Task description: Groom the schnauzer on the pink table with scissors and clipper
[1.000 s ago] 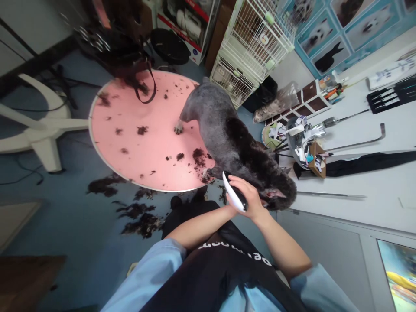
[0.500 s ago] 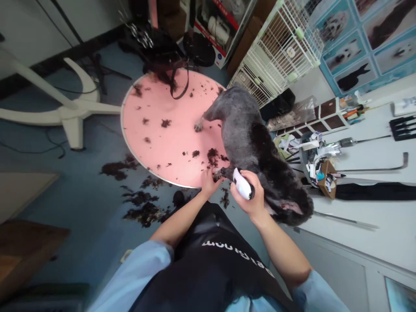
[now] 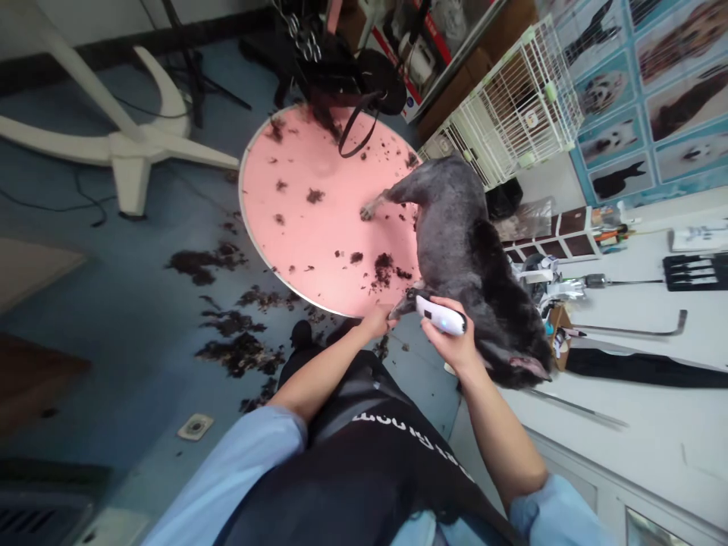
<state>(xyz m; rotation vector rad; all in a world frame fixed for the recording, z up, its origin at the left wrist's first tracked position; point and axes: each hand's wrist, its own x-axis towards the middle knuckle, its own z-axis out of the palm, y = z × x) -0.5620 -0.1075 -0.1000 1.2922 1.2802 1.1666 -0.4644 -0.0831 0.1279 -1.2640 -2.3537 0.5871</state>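
Observation:
A dark grey dog (image 3: 449,205), with longer black hair along its back, stands on a round pink table (image 3: 296,258). My left hand (image 3: 378,321) is closed around the paw end of a front leg (image 3: 405,305), near the table's front rim. White hair clippers (image 3: 442,315) are gripped in my right hand (image 3: 455,341), their head against the upper part of that leg. A small light glows on the clippers. The dog's head points to the lower right, away from the table, and its face is hidden. Tufts of cut hair (image 3: 383,269) lie on the tabletop.
More cut hair (image 3: 239,353) is scattered on the blue floor. A white table base (image 3: 133,148) stands at left, a wire cage (image 3: 512,98) behind the dog. A black strap loop (image 3: 359,135) rests over the table's far side. Grooming tools hang along the right wall.
The view has shifted, so the table appears further right. My left hand has drawn the dog's leg outward past the rim. The clippers have turned to lie more level against the leg.

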